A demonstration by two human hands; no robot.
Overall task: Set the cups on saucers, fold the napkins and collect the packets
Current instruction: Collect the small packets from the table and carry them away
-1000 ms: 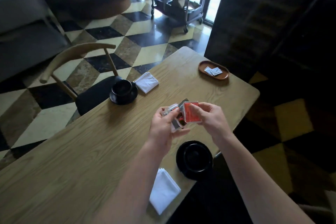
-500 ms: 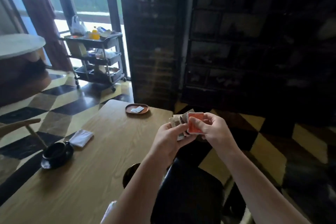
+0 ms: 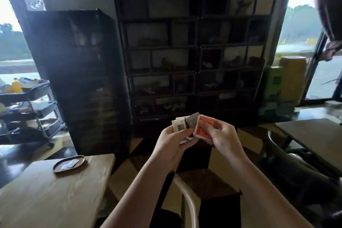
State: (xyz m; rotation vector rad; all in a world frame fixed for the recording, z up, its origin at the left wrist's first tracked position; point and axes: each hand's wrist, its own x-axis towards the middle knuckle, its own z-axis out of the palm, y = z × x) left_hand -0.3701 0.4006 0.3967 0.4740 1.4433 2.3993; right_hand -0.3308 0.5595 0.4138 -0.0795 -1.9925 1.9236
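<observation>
I have my left hand (image 3: 173, 140) gripping a fan of small grey and white paper packets (image 3: 186, 124), my right hand (image 3: 221, 136) pinching the orange one (image 3: 202, 127). Collecting looks underway; two white packets (image 3: 69, 164) lie in the brown oval tray (image 3: 81, 160) on the wooden bench (image 3: 46, 196). No cups or napkins in view.

— How many hands do you have up?
— Two: your left hand (image 3: 171, 141) and your right hand (image 3: 223, 135), both gripping one fan of small paper packets (image 3: 187, 126).
— How many packets can you count in that fan?
— One orange packet (image 3: 202, 127) in front, one grey speckled packet (image 3: 192, 121) behind it, and at least one pale packet (image 3: 178, 126); the rest overlap, so you cannot get a full count.
— And on the light wooden counter (image 3: 46, 196)?
— One oval brown tray (image 3: 69, 164), with what look like two small white packets (image 3: 69, 164) lying in it.
— Anything else?
— One black three-tier trolley (image 3: 31, 111).
</observation>
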